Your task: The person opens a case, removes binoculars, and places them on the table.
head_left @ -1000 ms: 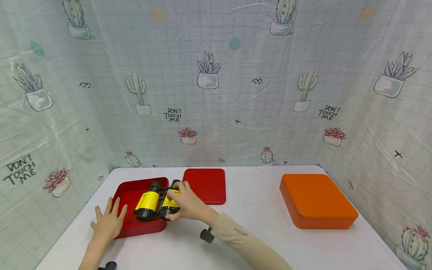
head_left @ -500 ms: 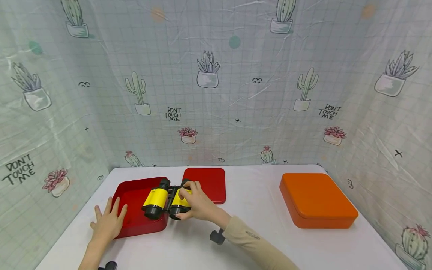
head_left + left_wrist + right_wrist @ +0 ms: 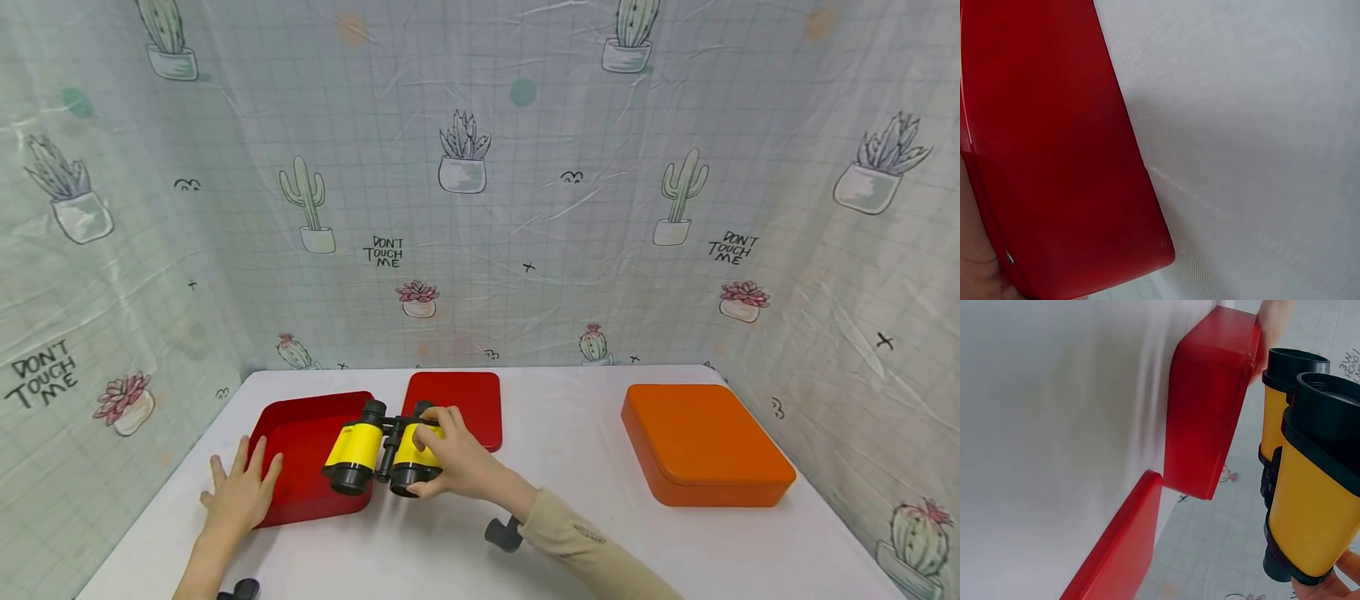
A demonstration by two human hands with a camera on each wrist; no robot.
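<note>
My right hand grips yellow and black binoculars by the right barrel, thumb near the wide lens end and fingers over the top. The binoculars overlap the right wall of an open red box in the head view. In the right wrist view, the binoculars are raised off the table, and part of the hand shows at the lower right corner. My left hand rests at the box's left rim with its fingers spread. The left wrist view shows the red box's side wall close up.
A flat red lid lies on the white table, behind and to the right of the red box. At the right stands an orange box with its top on. A cactus-print curtain encloses the back and sides.
The binoculars have moved to the right in my right hand, from over the box to its right wall. My left hand has stayed at the box's left rim.
</note>
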